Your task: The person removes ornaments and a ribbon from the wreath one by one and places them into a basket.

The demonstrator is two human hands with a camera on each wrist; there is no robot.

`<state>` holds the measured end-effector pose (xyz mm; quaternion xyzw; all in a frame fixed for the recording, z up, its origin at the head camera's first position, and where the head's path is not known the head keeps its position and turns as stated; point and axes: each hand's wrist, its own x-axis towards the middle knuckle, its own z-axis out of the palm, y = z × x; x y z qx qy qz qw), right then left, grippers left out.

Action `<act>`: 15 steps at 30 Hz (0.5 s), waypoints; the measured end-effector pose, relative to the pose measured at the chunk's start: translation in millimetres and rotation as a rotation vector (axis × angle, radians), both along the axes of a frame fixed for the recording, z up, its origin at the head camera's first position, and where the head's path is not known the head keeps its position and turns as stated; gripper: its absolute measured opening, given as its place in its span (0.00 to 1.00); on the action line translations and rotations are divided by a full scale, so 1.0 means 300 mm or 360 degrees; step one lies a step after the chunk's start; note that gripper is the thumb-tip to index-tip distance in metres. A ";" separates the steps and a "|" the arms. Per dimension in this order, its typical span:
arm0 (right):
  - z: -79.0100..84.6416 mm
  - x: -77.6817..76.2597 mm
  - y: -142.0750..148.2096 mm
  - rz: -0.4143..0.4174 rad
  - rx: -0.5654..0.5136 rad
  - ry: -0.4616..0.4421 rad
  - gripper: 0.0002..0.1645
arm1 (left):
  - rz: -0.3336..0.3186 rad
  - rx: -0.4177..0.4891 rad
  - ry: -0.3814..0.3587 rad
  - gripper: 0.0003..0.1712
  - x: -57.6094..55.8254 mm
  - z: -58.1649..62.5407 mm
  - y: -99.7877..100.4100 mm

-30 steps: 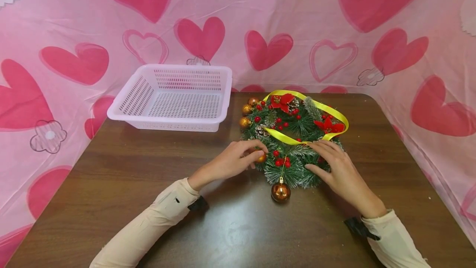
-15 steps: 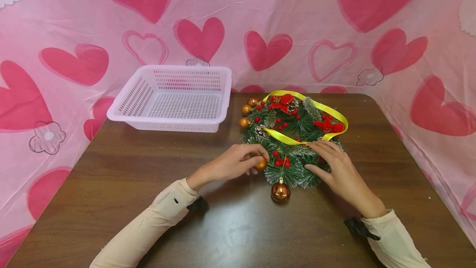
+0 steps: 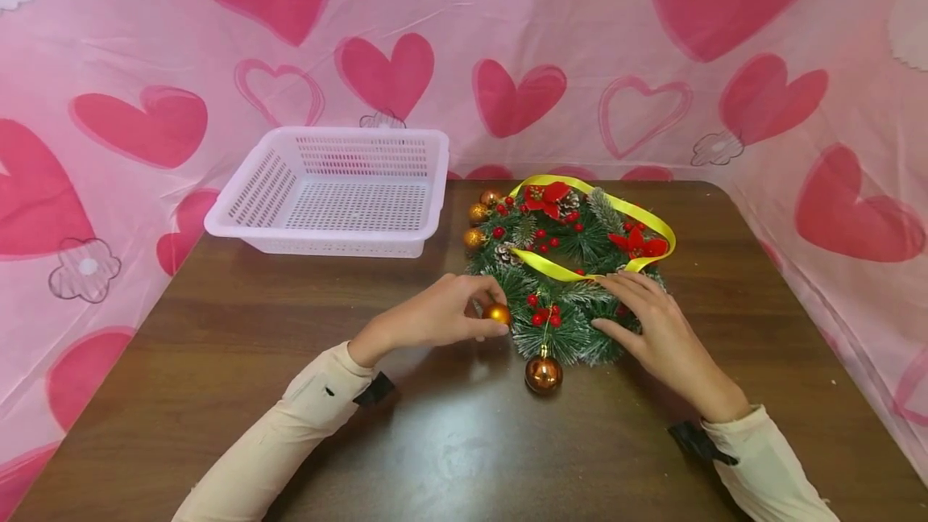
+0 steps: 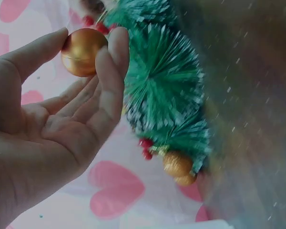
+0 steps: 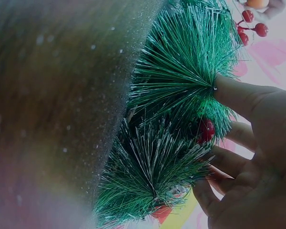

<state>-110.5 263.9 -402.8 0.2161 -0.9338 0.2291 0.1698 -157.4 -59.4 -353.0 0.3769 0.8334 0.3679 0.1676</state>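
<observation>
A green Christmas wreath [image 3: 580, 345] with red berries, pinecones and red flowers lies on the table. My left hand [image 3: 428, 312] pinches a gold ornament ball [image 4: 81, 52] between thumb and fingers at the wreath's near left side. Spread over the wreath's near right side, my right hand [image 3: 663, 337] rests with fingers extended; its thumb touches the green needles in the right wrist view. A yellow ribbon [image 3: 656, 224] loops over the wreath, passing by the right fingertips. At the wreath's front hangs a shiny bronze ball [image 3: 544, 374], lying on the table.
A white perforated plastic basket [image 3: 341, 244] stands at the back left of the brown wooden table [image 3: 239, 329]. Several gold balls [image 3: 474, 239] line the wreath's left edge. A pink cloth with hearts [image 3: 522, 22] hangs behind the table.
My left hand has shifted slightly left and drawn the gold ball outward from the wreath's edge, so more of it shows. The right hand has stayed in place on the wreath.
</observation>
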 end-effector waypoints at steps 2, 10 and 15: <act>0.001 -0.001 0.001 -0.0006 0.0007 -0.0002 0.37 | 0.0005 -0.0005 0.0080 0.15 -0.011 0.008 -0.004; 0.000 -0.002 0.000 -0.0008 0.0008 -0.0023 0.37 | -0.0054 0.0075 0.0278 0.13 -0.039 0.009 0.024; -0.004 -0.001 0.001 -0.0017 0.0010 -0.0015 0.37 | -0.0020 0.0239 0.0318 0.13 -0.053 0.014 0.045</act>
